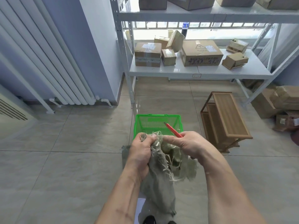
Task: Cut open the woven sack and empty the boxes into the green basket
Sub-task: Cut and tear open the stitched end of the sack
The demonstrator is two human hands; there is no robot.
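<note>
Fraying at its torn mouth, the grey-green woven sack (157, 183) is gripped by both hands, left hand (142, 155) and right hand (188, 145)

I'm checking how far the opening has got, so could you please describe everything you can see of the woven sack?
The sack is dull grey-green woven fabric, limp and crumpled, hanging upright in front of the person down towards the floor. Its top is frayed, with pale loose strands sticking out. The left hand grips the bunched top; the right hand, which also holds a red cutter, pinches the torn edge beside it. The basket stands just beyond. No contents show.
</note>
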